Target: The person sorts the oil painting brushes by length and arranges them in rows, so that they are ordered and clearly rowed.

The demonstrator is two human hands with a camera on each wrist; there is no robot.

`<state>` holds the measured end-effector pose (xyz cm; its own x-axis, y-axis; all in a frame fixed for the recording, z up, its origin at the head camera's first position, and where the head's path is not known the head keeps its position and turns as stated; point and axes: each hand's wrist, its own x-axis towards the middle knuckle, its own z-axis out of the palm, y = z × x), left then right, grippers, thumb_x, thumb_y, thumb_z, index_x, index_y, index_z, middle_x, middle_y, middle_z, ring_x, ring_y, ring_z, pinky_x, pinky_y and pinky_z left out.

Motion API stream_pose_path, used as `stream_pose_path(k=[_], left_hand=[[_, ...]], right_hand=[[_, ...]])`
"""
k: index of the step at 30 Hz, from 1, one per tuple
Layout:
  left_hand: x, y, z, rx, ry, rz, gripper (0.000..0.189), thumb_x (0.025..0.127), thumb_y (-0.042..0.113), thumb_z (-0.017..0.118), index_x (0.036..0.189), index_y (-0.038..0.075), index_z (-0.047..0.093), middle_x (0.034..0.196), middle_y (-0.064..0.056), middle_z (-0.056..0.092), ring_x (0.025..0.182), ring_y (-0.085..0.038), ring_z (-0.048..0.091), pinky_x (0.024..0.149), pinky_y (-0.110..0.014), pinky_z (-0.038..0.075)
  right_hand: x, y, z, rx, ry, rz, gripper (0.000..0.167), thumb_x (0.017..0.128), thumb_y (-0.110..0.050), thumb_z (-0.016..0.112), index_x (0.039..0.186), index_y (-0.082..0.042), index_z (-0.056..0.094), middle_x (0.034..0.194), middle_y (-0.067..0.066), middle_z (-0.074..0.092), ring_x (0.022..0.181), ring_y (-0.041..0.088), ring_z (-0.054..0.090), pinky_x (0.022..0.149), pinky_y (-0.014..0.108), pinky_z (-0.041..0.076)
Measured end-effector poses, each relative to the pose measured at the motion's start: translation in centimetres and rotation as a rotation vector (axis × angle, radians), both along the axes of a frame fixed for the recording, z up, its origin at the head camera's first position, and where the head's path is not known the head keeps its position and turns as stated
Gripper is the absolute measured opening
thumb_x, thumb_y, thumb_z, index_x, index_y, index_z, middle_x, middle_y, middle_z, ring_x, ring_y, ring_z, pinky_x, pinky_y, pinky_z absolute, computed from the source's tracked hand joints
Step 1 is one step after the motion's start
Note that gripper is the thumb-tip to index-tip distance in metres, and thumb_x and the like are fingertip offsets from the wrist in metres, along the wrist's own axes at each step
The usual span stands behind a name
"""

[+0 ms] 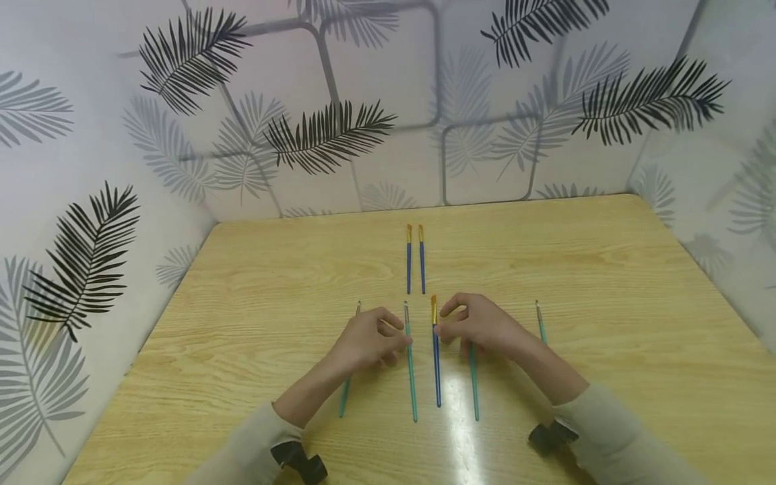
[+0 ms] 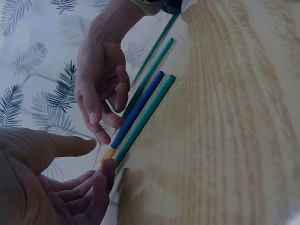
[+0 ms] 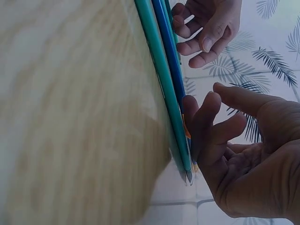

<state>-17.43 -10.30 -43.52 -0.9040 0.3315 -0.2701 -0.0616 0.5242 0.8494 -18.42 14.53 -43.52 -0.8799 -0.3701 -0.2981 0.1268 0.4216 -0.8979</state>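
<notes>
My left hand (image 1: 371, 338) hovers over the table with thumb and fingers apart, holding nothing. Its fingertips overlap a teal paintbrush (image 1: 413, 387) in the head view; contact cannot be told. Behind that hand lies another teal brush (image 1: 345, 397), partly covered. The right hand (image 1: 481, 326) is loosely bent beside a blue paintbrush (image 1: 437, 370) with an orange-tan tip, and hides the upper part of a third teal brush (image 1: 475, 394). In the left wrist view, the left hand (image 2: 65, 187) faces the right hand (image 2: 102, 77). Loosely spread fingers of the right hand (image 3: 248, 150) show in the right wrist view.
Two blue brushes (image 1: 409, 266) (image 1: 422, 266) lie side by side farther back. One more teal brush (image 1: 541, 325) lies to the right, partly behind the right forearm. The wood-grain table (image 1: 273, 269) meets a leaf-patterned wall covering (image 1: 388, 155) at its back edge.
</notes>
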Motion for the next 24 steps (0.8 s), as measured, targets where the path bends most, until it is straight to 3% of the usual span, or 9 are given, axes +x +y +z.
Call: stream_pose_path(k=[7, 24], left_hand=[[0.29, 0.12, -0.7, -0.042, 0.009, -0.011, 0.037, 0.091, 0.027, 0.081, 0.115, 0.003, 0.067, 0.099, -0.007, 0.075, 0.07, -0.019, 0.072, 0.065, -0.032, 0.058], [0.18, 0.54, -0.65, -0.067, 0.029, -0.002, 0.037, 0.089, 0.022, 0.083, 0.113, 0.0, 0.066, 0.09, -0.004, 0.075, 0.068, -0.018, 0.071, 0.065, -0.032, 0.056]], right_hand=[[0.32, -0.12, -0.05, 0.008, -0.025, 0.002, 0.042, 0.095, -0.023, 0.075, 0.125, 0.0, 0.057, 0.093, 0.01, 0.078, 0.049, 0.019, 0.06, 0.043, 0.025, 0.037], [0.21, -0.72, -0.24, 0.098, 0.017, 0.006, 0.035, 0.095, -0.024, 0.074, 0.119, -0.002, 0.06, 0.086, 0.006, 0.077, 0.044, 0.018, 0.058, 0.041, 0.024, 0.038]])
